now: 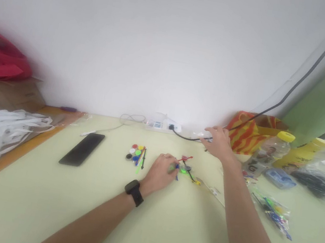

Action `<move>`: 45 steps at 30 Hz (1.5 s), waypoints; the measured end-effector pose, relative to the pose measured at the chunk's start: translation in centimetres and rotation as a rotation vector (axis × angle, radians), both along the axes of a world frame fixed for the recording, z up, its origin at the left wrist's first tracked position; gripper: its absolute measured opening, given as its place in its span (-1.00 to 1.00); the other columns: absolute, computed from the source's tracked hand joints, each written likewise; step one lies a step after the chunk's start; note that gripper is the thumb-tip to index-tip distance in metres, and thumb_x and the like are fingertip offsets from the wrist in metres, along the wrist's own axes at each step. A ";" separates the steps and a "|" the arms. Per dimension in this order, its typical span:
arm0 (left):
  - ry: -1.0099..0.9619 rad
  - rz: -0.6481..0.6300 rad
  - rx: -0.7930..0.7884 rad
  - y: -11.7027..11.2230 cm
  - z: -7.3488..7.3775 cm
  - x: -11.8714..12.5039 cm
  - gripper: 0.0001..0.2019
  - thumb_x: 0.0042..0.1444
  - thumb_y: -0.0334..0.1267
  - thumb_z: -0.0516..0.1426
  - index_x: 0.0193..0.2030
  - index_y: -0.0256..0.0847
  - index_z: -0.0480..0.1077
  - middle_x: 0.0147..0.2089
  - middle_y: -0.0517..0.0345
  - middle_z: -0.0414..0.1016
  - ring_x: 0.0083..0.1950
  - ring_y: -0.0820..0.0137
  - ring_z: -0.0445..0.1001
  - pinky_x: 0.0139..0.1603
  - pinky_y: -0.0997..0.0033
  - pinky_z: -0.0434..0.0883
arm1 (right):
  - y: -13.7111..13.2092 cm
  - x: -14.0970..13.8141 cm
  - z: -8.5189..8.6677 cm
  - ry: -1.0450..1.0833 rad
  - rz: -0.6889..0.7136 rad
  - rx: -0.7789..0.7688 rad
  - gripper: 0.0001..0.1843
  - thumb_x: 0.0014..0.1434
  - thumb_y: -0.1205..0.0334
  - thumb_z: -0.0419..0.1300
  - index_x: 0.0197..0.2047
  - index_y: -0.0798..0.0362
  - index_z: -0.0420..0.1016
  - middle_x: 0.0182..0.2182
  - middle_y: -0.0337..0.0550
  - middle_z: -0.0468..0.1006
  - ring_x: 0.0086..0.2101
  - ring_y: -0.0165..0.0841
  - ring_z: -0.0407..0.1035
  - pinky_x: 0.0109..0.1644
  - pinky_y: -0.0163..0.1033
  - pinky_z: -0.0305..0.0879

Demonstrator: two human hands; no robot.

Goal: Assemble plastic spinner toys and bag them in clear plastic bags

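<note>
My left hand, with a black watch on the wrist, rests low over the table. Its fingers curl together at the left edge of a loose group of small plastic pieces, and what they pinch is too small to make out. In that group lie a red arrow-shaped piece, a black stick and a yellow piece. Farther back, my right hand hovers by the wall near the black power cord, thumb and fingers apart. Several coloured discs and thin arrow pieces lie left of my left hand.
A black phone lies to the left, near a white cable. A power strip sits against the wall. On the right are a clear bottle, an orange-red bag and a plastic bag of coloured pieces. White straps heap at left.
</note>
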State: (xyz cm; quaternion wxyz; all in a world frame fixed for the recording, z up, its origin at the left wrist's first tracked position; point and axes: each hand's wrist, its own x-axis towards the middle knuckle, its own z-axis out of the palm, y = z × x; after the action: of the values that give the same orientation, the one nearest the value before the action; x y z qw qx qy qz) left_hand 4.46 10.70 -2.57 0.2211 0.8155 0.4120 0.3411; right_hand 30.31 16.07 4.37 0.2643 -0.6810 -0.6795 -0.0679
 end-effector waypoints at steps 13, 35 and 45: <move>-0.283 0.076 -0.266 3.4 5.5 -4.4 -0.85 0.01 -0.33 0.25 -0.23 -0.17 0.47 -0.18 0.10 0.62 -0.34 0.35 0.61 -0.38 0.41 0.50 | -1.1 -6.9 -2.1 0.131 0.545 -0.608 -0.90 0.01 0.29 0.36 -0.32 0.00 0.62 -0.25 -0.11 0.62 -0.25 -0.24 0.48 -0.24 -0.27 0.33; -0.229 0.202 0.164 3.5 6.4 -5.3 -0.62 0.19 -0.32 0.20 0.15 -0.10 0.39 -0.05 0.08 0.58 -0.17 0.34 0.60 -0.05 0.28 0.56 | -2.3 -14.6 -0.3 1.181 0.492 -0.359 -0.69 0.15 -0.06 0.31 -0.32 0.03 0.48 -0.46 -0.22 0.53 -0.49 -0.41 0.37 -0.40 -0.29 0.30; -0.065 -0.014 0.219 3.0 7.2 -5.2 -0.69 0.25 -0.33 0.11 0.12 -0.09 0.47 0.07 0.06 0.59 -0.03 0.27 0.56 0.05 0.25 0.51 | -2.0 -14.2 -0.3 1.233 0.540 -0.344 -0.90 0.04 0.24 0.25 -0.36 0.03 0.40 -0.44 -0.23 0.54 -0.37 -0.37 0.45 -0.21 -0.23 0.41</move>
State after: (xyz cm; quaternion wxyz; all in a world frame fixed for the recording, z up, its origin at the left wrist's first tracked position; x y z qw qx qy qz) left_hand -0.76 13.69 4.68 0.1462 0.8262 0.3590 0.4088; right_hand 16.06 14.05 4.11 0.4980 -0.4347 -0.5519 0.5084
